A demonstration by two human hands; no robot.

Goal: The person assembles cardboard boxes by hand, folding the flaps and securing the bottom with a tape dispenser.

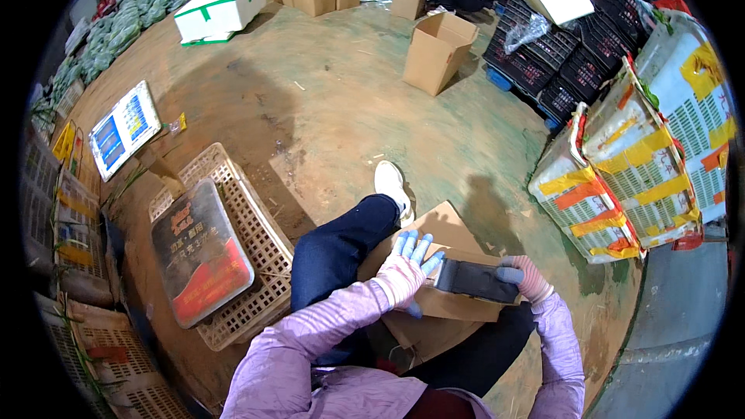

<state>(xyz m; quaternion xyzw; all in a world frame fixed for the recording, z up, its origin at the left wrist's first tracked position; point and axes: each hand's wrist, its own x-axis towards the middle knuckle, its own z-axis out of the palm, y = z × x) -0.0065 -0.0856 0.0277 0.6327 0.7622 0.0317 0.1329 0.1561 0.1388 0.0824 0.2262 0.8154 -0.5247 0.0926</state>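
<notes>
while left hand (405,273) spreads over cardboard (448,226), black tool (472,278) beside it, right hand (531,279) gripping its right end

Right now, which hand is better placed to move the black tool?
Probably the right hand: it holds the right end of the black tool. The left hand, spread on the cardboard by the tool's left end, seems better placed for steadying.

Printed characters stand on a flat black-and-red panel (200,254), blue printing on a white board (124,131), small lettering on white crates (656,167).
</notes>
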